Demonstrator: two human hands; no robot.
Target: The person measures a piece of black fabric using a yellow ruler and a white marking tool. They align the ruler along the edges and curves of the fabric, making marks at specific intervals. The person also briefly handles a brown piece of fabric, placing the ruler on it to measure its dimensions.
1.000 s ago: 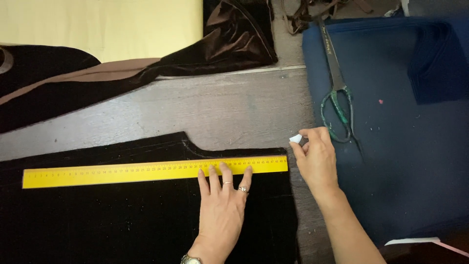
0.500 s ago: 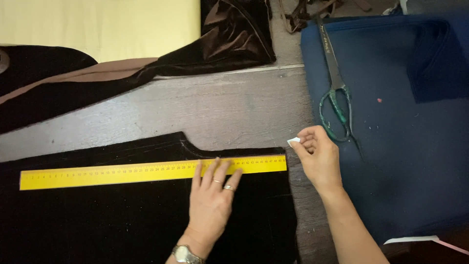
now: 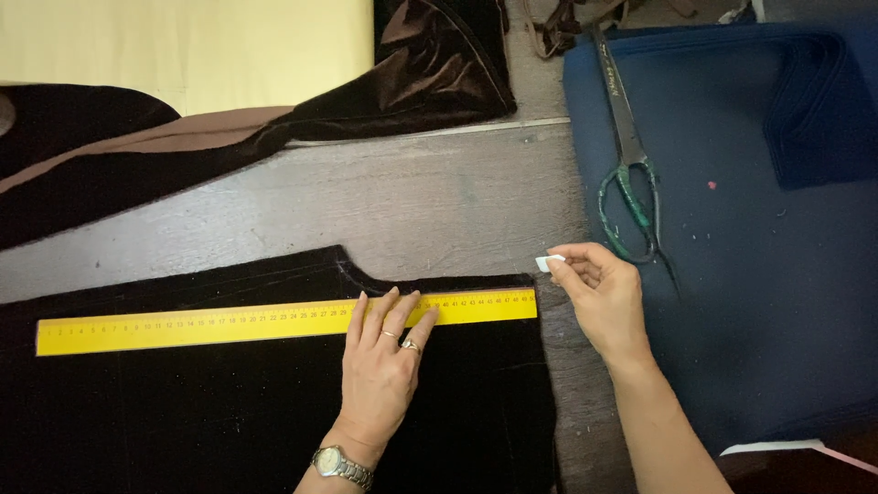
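A long yellow ruler [image 3: 183,324] lies flat along the upper edge of a black velvet fabric piece [image 3: 183,421] on the table. My left hand [image 3: 384,366], with rings and a wristwatch, presses its fingers down on the ruler's right part. My right hand [image 3: 599,293] hovers just past the ruler's right end and pinches a small white piece of tailor's chalk [image 3: 549,263] between thumb and fingers. The chalk sits a little above and right of the fabric's corner, apart from the ruler.
Large scissors [image 3: 629,174] with green handles lie on blue cloth [image 3: 777,302] at the right. Dark brown velvet [image 3: 402,82] and a pale yellow fabric [image 3: 183,46] lie at the back. The grey wooden table [image 3: 412,201] shows between them.
My left hand slid leftward along the ruler, and the ruler shifted slightly left. My right hand with the chalk stayed near the ruler's right end.
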